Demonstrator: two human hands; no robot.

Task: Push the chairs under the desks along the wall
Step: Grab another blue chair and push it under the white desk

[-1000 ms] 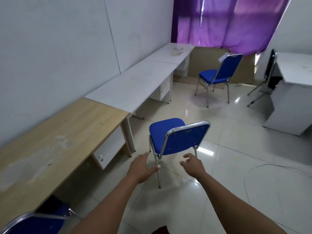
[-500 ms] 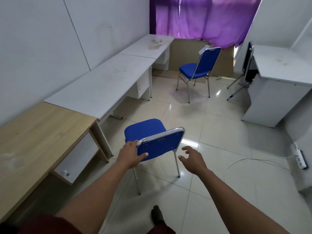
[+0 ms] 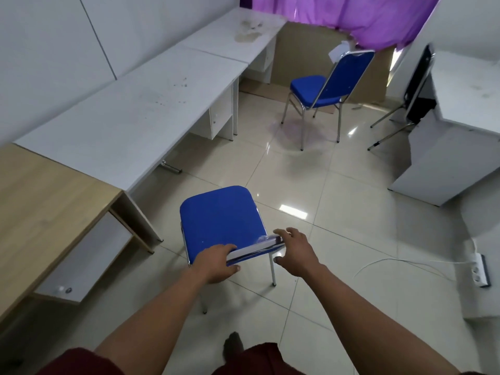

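Along the wall on our left run the long white laminate worktop [image 3: 140, 115] and the light wooden worktop [image 3: 46, 201]. The near blue padded chrome-framed chair [image 3: 220, 220] stands on the tiled floor [image 3: 338, 201] beside them, not tucked under. Our left hand [image 3: 216, 263] has its grip wrapped round the backrest's top edge; our right hand [image 3: 295, 253] rests spread at its corner.

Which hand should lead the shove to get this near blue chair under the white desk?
Probably the left hand: it is closed in a grip on the backrest of the near blue padded chair. The right hand is open at the backrest's other end. The long white desk lies ahead-left.
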